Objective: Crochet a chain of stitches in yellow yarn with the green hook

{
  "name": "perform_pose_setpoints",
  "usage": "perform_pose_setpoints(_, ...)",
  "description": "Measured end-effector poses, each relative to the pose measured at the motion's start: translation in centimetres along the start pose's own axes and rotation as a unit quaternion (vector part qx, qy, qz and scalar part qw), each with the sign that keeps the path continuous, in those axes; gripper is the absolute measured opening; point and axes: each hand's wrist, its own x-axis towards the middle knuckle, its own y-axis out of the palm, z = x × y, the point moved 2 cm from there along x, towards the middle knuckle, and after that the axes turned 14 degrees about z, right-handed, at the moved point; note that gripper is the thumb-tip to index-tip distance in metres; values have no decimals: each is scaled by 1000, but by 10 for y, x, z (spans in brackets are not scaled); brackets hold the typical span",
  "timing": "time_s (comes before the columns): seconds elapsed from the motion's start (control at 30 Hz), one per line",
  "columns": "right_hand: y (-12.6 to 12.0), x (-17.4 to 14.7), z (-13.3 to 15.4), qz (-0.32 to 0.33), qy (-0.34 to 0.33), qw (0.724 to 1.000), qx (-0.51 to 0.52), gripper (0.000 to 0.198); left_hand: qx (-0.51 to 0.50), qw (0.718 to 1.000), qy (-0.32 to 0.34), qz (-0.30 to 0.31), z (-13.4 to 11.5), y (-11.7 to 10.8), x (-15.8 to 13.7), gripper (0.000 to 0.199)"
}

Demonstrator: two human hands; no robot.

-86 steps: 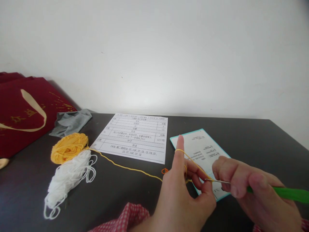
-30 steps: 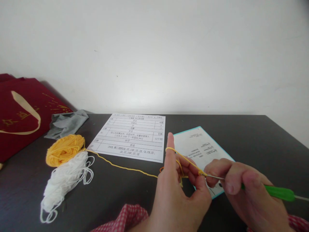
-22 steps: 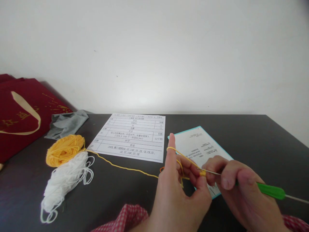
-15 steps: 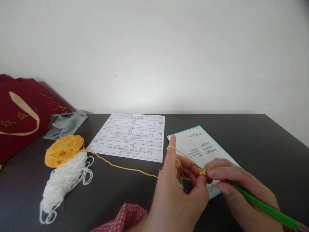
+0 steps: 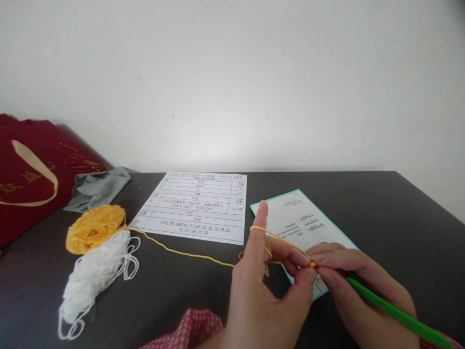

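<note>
My left hand pinches a small piece of yellow crochet work between thumb and fingers. Its index finger points up, with the yellow yarn looped around it and running down to the piece. My right hand grips a crochet hook by its green handle. The hook's tip is at the yellow piece, mostly hidden by fingers. Both hands meet over the lower part of a blue-edged sheet. From the left hand, the yarn trails across the table to a yellow skein.
Below the yellow skein lies a white yarn skein. A printed pattern sheet is at the middle of the dark table. A grey cloth or pouch and a dark red bag are at the left, and a white wall stands behind.
My hands have drawn closer together at the yellow piece, and the left fingers have shifted slightly right. The metal hook shaft shows less than before. The view has moved slightly.
</note>
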Motion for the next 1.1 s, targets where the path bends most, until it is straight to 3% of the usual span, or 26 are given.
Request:
perform_pose_setpoints(0.33,4,-4,-14,-13,72,993,98,6,15,999,22,-24,10,-1,-2,74)
perform_pose_setpoints(0.63,2,-4,-13,-12,65,993,99,5,60,997,47,-21,13,1,-4,81)
perform_pose_setpoints(0.87,0,-5,-2,17,37,999,25,9,135,989,59,-3,17,0,-6,98)
perform_pose_setpoints(1.1,0,-2,7,21,22,997,-69,5,169,981,101,-5,28,0,-9,101)
